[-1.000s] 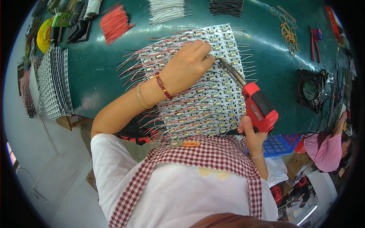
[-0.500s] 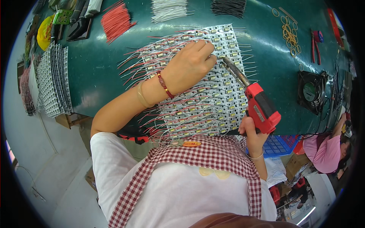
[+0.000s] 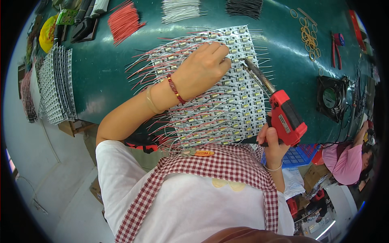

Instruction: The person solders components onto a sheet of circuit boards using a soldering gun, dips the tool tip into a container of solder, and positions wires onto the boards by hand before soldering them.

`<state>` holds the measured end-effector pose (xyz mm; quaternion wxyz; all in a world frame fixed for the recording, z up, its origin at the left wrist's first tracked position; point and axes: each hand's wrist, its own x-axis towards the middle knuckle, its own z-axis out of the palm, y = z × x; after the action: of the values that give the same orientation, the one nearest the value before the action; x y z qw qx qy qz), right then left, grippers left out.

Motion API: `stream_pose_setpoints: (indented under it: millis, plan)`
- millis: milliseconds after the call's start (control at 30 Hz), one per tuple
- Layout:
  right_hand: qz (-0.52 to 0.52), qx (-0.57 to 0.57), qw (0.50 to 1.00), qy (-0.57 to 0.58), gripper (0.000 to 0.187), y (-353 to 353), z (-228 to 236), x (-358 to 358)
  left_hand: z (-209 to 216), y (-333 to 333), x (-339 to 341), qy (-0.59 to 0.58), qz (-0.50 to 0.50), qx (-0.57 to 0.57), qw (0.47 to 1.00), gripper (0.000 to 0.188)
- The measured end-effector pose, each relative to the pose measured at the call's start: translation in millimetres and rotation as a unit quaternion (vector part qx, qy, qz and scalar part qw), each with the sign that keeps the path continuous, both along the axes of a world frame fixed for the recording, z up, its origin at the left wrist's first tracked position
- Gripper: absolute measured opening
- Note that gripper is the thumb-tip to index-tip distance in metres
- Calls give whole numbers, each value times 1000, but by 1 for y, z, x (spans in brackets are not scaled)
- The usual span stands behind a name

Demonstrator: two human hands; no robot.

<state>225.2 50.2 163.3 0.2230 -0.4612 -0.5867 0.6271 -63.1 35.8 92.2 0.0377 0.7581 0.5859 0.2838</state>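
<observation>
A large panel of white circuit boards [image 3: 245, 94] lies before me, with rows of yellowish parts and many red, white and black wires sticking out from both sides. My left hand [image 3: 206, 67] rests over its upper middle, fingers pinched together; whatever lies between the fingertips is hidden. In my right hand [image 3: 272, 141], at the panel's right edge, is a red and black soldering gun [image 3: 285, 117]. Its metal tip points up and left, over the boards a little to the right of my left fingertips. Whether the tip touches a board I cannot tell.
Bundles of red wires [image 3: 123, 23], white wires [image 3: 180, 10] and black wires [image 3: 244, 8] lie along the far side. Stacked board panels [image 3: 58, 86] stand at left. Rubber bands [image 3: 309, 38], red-handled pliers [image 3: 336, 50] and a black fan [image 3: 331, 97] are at right. A person in pink [image 3: 344, 162] is beyond.
My right hand has shifted the soldering gun to the right, its tip drawing away from my left fingertips. The left hand has stayed in place.
</observation>
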Motion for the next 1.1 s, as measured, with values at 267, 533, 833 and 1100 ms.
stream_pose_setpoints:
  millis: [267,533,833,1100]
  plan:
    - [-23,-8,999,33,53,-7,-2,11,3,1,-4,30,-4,34,999,17]
    - [-15,-40,999,13,48,-17,-9,23,2,-10,11,-6,-27,21,999,19]
    - [40,-12,999,-24,29,-17,-18,28,1,-10,12,-33,-21,-10,999,20]
    - [37,-36,998,-37,17,-18,-13,26,1,-8,12,-29,-23,-21,999,16]
